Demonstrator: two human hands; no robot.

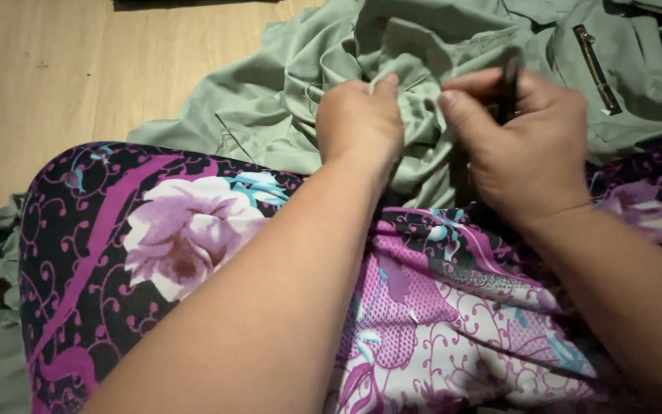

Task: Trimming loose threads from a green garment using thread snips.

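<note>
Left hand (359,126): fingers curled tight, pinching a fold of the green garment (285,100).
Right hand (526,149): closed around a thin dark tool (509,84) (its kind is too blurred to tell), touching the garment.
Garment: crumpled across the floral skirt (185,230), spilling onto the wooden floor (47,77).
Zipper (598,70): on the garment, beyond the right hand.

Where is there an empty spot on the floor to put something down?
The bare wooden floor at upper left, bordered by the green garment and the floral-clad lap. Everywhere else is crowded: the left hand and right hand grip bunched green cloth, the right also holding a thin dark tool.
</note>
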